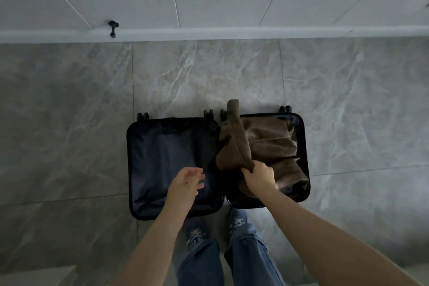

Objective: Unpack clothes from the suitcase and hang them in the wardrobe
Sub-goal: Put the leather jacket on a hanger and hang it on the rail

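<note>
I see the brown garment [236, 137] lifted partly out of the right half of the open suitcase [304, 146], one end rising past the case's far rim, the rest bunched over more brown clothes [274, 144] packed in that half. My right hand [258, 177] grips the garment, fingers curled tight round its lower end. My left hand [185, 181] hovers over the dark-lined left half [162, 160], fingers spread and loose, holding nothing. The suitcase lies flat on the tiled floor [69, 123], wheels toward the white baseboard [232, 32]. Bare floor runs along both sides of the case. My jeans [246, 248] stand at its near edge.
</note>
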Demonstrator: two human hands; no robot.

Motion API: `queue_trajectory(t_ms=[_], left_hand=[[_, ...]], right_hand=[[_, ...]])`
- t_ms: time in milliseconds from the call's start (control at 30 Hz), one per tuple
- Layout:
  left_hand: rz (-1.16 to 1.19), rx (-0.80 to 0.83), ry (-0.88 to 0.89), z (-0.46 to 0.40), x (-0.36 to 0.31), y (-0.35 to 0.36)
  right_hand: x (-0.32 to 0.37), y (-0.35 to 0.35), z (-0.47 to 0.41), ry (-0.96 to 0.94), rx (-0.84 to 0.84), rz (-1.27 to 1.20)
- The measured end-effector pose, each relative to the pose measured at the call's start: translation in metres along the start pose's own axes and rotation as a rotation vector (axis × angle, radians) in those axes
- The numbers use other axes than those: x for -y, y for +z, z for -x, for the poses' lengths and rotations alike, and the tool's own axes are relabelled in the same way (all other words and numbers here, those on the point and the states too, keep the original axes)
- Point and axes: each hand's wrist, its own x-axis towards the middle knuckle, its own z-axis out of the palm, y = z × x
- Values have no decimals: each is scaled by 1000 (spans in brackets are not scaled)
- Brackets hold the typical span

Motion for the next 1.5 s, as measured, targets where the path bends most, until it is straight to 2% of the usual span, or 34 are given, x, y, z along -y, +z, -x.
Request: queue_trajectory(t_ms=[67, 167, 267, 367, 467, 667, 767, 933, 1000, 1033, 1100, 1233, 1300, 1400, 1500], left_hand=[[-39, 69, -42, 25, -13, 4], [-139, 156, -55, 67, -24, 11], [-179, 141, -29, 109, -30, 16], [-194, 107, -16, 152, -38, 26], [-260, 133, 27, 193, -43, 37], [-756, 454, 104, 271, -72, 45], [-775, 464, 275, 294, -94, 55], [-487, 148, 784, 336, -132, 76], [-382, 79, 946, 362, -150, 85], [-367, 97, 1011, 374, -158, 91], [-425, 215, 1107, 390, -171, 101], [-730, 720, 1075, 433, -180, 121], [-930, 907, 1125, 459, -176, 132], [-1048, 1034, 1176, 477, -171, 144], [-1179, 1015, 1256, 489, -171, 159]], right_hand=[[-8, -27, 30, -36, -96, -92], [-22, -66, 81, -98, -178, -93], [-40, -107, 122, -105, -176, -69], [-48, -156, 162, -73, -183, -177], [-48, -200, 198, -122, -226, -273], [-50, -262, 287, -217, -260, -372], [-48, -274, 328, -257, -303, -436], [-40, -292, 403, -344, -416, -576], [-38, -301, 434, -404, -433, -649], [-39, -306, 451, -444, -439, -681], [-38, -314, 482, -526, -430, -743], [-41, -330, 546, -661, -419, -909], [-46, -335, 575, -716, -451, -990], [-54, -336, 601, -768, -495, -1061], [-71, -331, 629, -749, -596, -1109]])
